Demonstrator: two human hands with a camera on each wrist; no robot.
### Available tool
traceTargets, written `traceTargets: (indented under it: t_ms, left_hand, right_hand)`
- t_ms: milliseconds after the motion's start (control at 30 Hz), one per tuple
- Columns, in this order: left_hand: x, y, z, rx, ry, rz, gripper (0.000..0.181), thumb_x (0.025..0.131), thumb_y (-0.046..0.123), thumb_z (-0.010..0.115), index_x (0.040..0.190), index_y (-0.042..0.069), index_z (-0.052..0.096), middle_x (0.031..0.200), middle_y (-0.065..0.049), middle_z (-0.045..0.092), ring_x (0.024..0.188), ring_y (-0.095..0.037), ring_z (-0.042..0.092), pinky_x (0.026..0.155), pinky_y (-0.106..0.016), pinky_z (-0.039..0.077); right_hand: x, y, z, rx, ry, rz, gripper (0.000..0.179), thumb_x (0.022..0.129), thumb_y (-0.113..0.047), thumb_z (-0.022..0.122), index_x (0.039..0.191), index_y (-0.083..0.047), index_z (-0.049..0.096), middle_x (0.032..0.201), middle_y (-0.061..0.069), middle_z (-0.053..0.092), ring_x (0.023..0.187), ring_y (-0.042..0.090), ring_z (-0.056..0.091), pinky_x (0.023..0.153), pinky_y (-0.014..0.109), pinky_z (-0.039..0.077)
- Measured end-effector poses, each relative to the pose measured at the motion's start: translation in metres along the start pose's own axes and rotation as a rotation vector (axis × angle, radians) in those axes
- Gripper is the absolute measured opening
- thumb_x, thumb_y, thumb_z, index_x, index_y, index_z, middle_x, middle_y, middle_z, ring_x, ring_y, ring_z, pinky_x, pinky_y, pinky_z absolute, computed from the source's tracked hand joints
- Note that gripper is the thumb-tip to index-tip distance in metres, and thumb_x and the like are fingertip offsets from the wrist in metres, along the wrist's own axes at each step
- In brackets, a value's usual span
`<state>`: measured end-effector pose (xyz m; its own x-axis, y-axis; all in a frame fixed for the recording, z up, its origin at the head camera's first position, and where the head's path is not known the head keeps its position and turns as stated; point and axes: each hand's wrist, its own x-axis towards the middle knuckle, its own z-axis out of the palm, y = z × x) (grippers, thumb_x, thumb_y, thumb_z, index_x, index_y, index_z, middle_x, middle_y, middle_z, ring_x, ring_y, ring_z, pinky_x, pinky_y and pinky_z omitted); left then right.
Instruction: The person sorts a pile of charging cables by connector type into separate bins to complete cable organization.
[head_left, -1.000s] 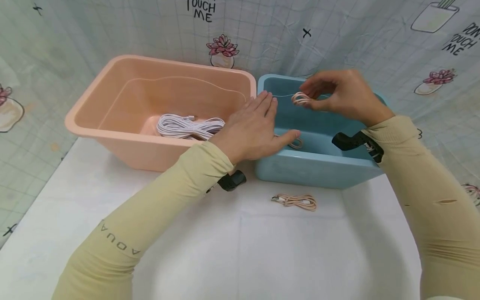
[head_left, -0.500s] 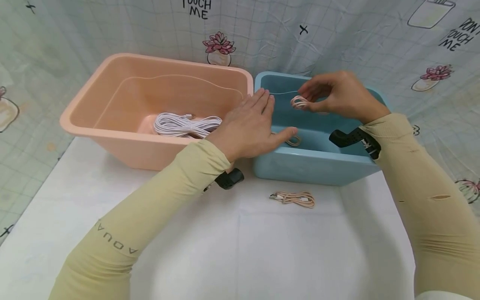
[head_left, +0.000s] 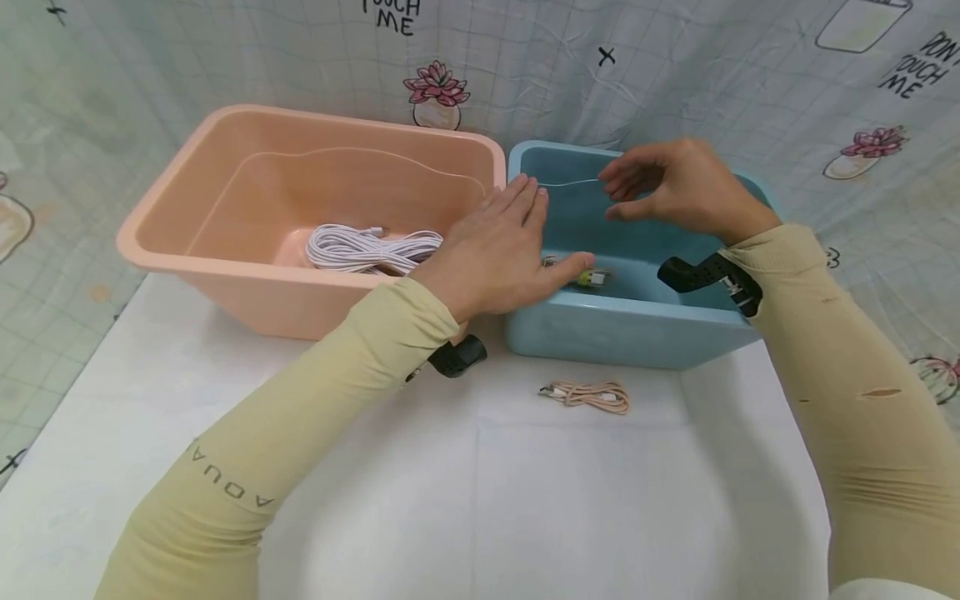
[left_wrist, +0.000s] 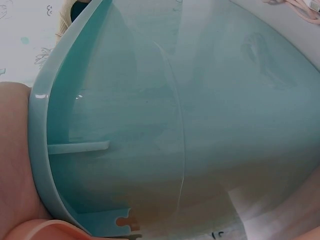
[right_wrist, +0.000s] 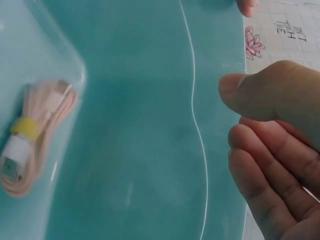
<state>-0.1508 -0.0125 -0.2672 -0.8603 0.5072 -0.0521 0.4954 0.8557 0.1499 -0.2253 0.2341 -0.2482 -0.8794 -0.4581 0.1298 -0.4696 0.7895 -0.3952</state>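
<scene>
My right hand hangs above the blue bin with its fingers loosely curved and nothing between them. In the right wrist view, a coiled pink charging cable with a yellow band lies on the bin's floor. Only part of that cable shows in the head view, behind my left thumb. My left hand rests with straight fingers over the adjoining rims of the blue bin and the peach bin. In the left wrist view, skin of the left hand lies against the blue rim.
A bundled white cable lies inside the peach bin at left. Another coiled pink cable lies on the white table in front of the blue bin. Behind both bins hangs a printed curtain.
The right hand has let go of the pink cable, which dropped from the fingertips to the blue bin's floor. The left hand has stayed on the rims.
</scene>
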Motion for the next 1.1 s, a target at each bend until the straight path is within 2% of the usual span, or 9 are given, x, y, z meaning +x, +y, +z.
traceTargets:
  t_ms: [300,600,1100]
  left_hand:
    - [-0.002,0.003,-0.002,0.001,0.017,0.006,0.099,0.089,0.079,0.017,0.157,0.008,0.007,0.167,-0.007,0.002,0.157,-0.021,-0.001,0.129,-0.036,0.005]
    - [-0.004,0.005,-0.003,-0.003,0.006,0.000,0.099,0.089,0.079,0.017,0.158,0.009,0.006,0.167,-0.007,0.000,0.157,-0.021,-0.003,0.129,-0.036,0.004]
    - [-0.005,0.004,-0.002,-0.003,-0.002,-0.010,0.098,0.090,0.078,0.017,0.157,0.008,0.007,0.167,-0.007,0.001,0.157,-0.021,-0.002,0.129,-0.036,0.005]
  right_hand:
    - [-0.006,-0.005,-0.005,0.000,0.032,-0.014,0.036,0.083,-0.028,0.077,0.116,-0.015,0.070,0.103,0.005,0.073,0.080,-0.010,0.064,0.071,0.005,0.050]
    - [-0.012,-0.017,-0.007,-0.011,0.094,-0.103,0.033,0.084,-0.024,0.076,0.115,-0.015,0.071,0.100,0.001,0.074,0.081,-0.010,0.064,0.072,0.005,0.050]
    - [-0.028,-0.035,-0.016,-0.010,0.127,-0.193,0.030,0.081,-0.017,0.078,0.111,-0.016,0.072,0.098,-0.002,0.074,0.082,-0.011,0.065,0.073,0.005,0.051]
